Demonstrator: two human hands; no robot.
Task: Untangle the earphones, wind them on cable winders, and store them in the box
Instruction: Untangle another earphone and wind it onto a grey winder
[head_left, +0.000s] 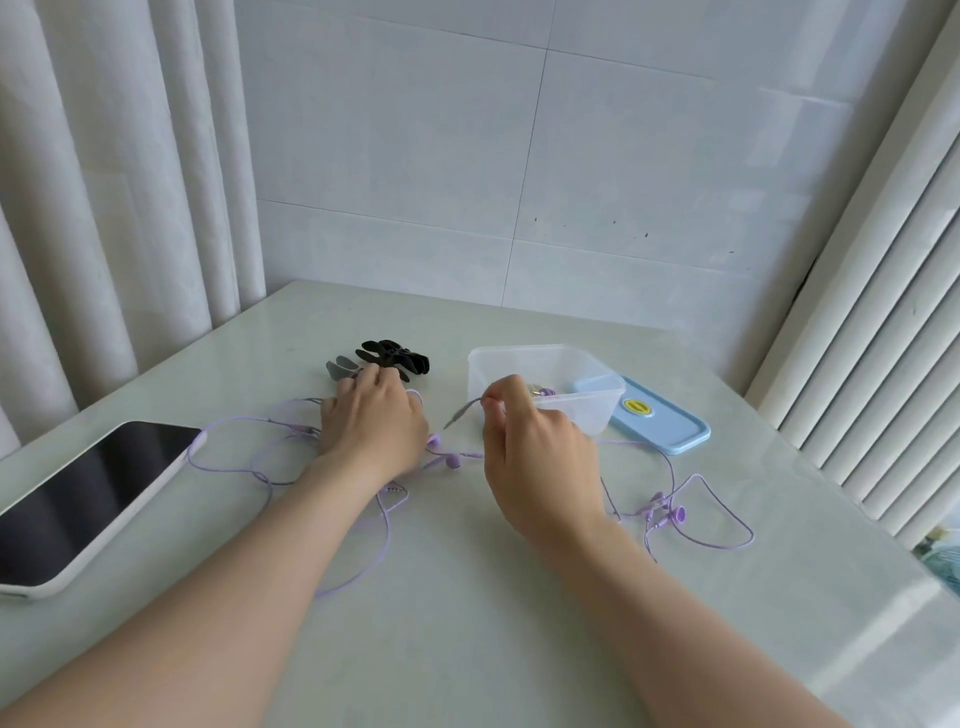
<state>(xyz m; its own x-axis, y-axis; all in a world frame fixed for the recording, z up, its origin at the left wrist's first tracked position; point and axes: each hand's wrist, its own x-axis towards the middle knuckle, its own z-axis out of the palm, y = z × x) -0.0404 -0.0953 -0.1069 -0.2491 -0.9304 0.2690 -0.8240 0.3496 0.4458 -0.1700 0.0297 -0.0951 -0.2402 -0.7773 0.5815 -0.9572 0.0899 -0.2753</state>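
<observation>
- table (467, 623): pale glossy top, everything sits on it.
- phone (88, 493): left edge, screen dark, a cable loop touching its corner. Not part of the task.
- box (483, 374): clear plastic, open, far right of centre. Something purple lies inside, probably one set already stored; it's partly hidden by the right hand, so can't confirm.
- lid (670, 421): blue, flat on the table just beside the box, off.
- left hand (371, 415): palm down, fingers bent onto the near edge of the winder pile, resting over cable. Can't tell if it actually grips a winder.
- right hand (530, 447): raised in front of the box, thumb and finger pinching the cable close to its plug (457, 417).
- purple earphones (441, 452): loose loops spread from the phone to the right edge, with one earbud pair by the left wrist and another pair (667, 512) at right. Looks like two sets, mostly separated and unwound.
- cable winders (397, 356): black pile behind the left hand, a grey one (340, 368) beside it.
- Progress: early to middle. Winding both visible sets, boxing and probably lidding remain.
</observation>
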